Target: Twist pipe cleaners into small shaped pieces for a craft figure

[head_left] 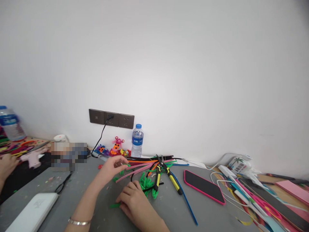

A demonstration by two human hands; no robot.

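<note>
My left hand [115, 168] is raised over the grey mat, its thumb and fingers curled into a pinch at a small bit of green pipe cleaner [128, 165]. Below and to its right, my right hand [133, 197] rests low over the mat with fingers closed. A green pipe cleaner [115, 206] sticks out leftward from under its fingers. Beside my right hand lies a pile of folded green pipe cleaners [146, 182]. Yellow-and-black pliers [170, 175] lie spread on the mat, one handle over the pile. Pink pipe cleaners [138, 170] lie behind my hands.
A water bottle [137, 141] stands against the wall near small pipe-cleaner figures [116, 148]. To the right are a pink-edged phone [204, 187], a blue pipe cleaner [189, 203] and cables. A white power bank [32, 212] lies at left, near another person's hand [8, 166].
</note>
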